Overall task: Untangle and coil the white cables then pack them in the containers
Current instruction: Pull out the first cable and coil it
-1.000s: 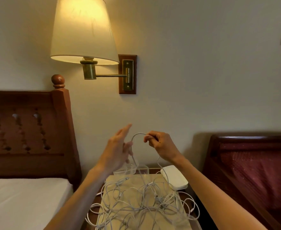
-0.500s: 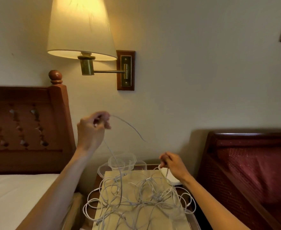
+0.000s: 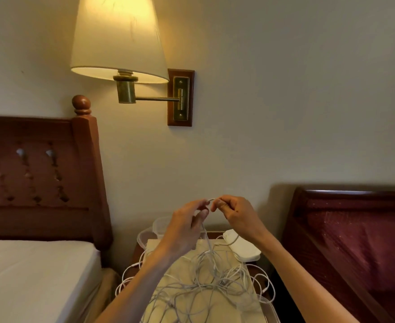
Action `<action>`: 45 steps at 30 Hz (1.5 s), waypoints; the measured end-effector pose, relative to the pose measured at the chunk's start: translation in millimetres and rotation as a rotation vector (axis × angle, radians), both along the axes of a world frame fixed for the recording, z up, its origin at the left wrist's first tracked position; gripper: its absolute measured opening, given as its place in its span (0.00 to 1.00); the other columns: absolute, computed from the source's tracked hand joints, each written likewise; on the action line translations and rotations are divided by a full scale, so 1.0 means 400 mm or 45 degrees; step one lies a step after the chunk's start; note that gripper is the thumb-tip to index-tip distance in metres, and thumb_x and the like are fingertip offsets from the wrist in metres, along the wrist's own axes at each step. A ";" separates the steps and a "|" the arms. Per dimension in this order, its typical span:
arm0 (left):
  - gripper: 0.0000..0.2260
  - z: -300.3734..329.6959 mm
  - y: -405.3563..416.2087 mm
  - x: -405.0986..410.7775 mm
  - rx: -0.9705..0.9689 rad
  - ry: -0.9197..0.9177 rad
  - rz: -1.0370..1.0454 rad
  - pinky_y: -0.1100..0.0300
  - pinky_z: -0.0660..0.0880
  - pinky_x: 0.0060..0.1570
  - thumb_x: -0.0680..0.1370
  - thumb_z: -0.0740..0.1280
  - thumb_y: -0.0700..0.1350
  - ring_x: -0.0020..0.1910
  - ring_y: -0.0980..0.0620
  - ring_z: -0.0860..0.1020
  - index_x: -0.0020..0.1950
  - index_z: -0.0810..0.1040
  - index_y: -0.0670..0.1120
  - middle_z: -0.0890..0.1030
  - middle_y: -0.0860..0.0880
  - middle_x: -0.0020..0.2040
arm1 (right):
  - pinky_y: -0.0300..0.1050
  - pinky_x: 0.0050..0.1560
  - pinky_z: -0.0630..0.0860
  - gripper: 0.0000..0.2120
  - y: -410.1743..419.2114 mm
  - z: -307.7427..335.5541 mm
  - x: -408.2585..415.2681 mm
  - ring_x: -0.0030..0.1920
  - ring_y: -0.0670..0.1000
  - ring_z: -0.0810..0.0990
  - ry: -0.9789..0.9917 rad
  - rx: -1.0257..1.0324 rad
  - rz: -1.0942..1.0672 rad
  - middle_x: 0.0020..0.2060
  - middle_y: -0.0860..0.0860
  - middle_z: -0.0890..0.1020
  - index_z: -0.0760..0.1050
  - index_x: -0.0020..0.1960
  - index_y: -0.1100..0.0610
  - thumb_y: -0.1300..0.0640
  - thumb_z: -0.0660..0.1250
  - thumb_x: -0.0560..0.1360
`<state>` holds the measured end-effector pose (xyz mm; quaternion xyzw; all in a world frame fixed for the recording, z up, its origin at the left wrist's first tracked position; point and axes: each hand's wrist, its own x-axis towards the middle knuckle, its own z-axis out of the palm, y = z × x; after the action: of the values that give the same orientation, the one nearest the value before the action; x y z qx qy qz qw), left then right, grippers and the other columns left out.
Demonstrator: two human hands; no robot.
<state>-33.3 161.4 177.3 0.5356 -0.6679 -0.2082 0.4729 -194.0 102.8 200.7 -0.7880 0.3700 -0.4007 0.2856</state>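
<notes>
A short loop of white cable (image 3: 211, 199) is pinched between the fingertips of the left hand (image 3: 187, 226) and the right hand (image 3: 235, 214), both raised close together above the far edge of the nightstand (image 3: 260, 268); the strand hangs down from the left hand into the tangle of cables (image 3: 203, 285) spread over the beige mat (image 3: 198, 306). Clear containers (image 3: 160, 226) are seen at the far left corner, partly hidden by the left hand; a white box (image 3: 244, 249) lies at the far right corner.
</notes>
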 end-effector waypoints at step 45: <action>0.12 0.085 0.045 -0.001 0.179 0.429 -0.086 0.59 0.66 0.28 0.84 0.57 0.43 0.27 0.52 0.70 0.48 0.79 0.42 0.74 0.50 0.29 | 0.41 0.34 0.76 0.15 0.064 0.088 0.022 0.30 0.46 0.78 -0.306 0.328 -0.181 0.31 0.50 0.84 0.85 0.41 0.57 0.50 0.66 0.79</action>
<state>-33.9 179.3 211.3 0.5022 -0.5807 -0.3569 0.5322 -185.3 128.5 236.1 -0.6634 0.4361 -0.4604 0.3972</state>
